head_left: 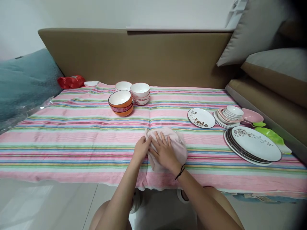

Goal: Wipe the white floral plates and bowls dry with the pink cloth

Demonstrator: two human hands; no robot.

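A pale pink cloth (181, 148) lies bunched in front of me near the front edge of the striped cover. My right hand (165, 152) rests flat on top of it with the fingers spread. At the cloth's left edge, my left hand (141, 148) has its fingers curled and pinches the fabric. The cloth has a rounded outline; whatever may lie beneath is hidden. Beyond the hands, to the left, stand stacked orange and red bowls (120, 105) and white bowls with red rims (140, 91). A white plate with brown flowers (201, 118) lies to the right.
At right are stacked oval plates (256, 143), small white bowls (232, 112), a pink dish (253, 115) and a green leaf-shaped dish (270, 135). A red bundle (71, 82) lies far left beside a blue cushion (26, 84). The brown backrest (144, 59) borders the back.
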